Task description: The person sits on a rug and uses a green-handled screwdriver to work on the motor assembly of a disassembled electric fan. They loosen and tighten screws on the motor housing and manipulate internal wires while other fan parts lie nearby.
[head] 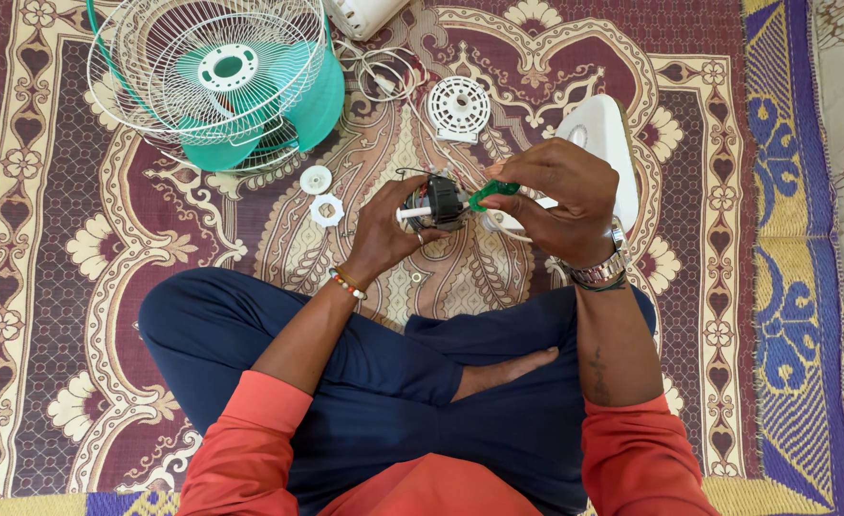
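Left hand (pixel 381 232): clamped around small fan motor (pixel 438 203).
Right hand (pixel 553 196): pinching green-handled tool (pixel 491 194) against motor.
Nearby: fan cage (pixel 213 81) on mat (pixel 78 248).

Two hands: left hand (pixel 381 234) and right hand (pixel 555 201), both closed on one small fan motor (pixel 438 203). One green-handled tool (pixel 491 194) in the right hand. Beyond the left hand: one fan cage (pixel 154 57), two small white rings (pixel 320 194), one round white disc (pixel 458 108). One white base (pixel 605 134) behind the right hand.

Coral-orange sleeves pushed up; navy trousers; beaded bracelet on the left wrist; metal watch and tattoo on the right forearm.
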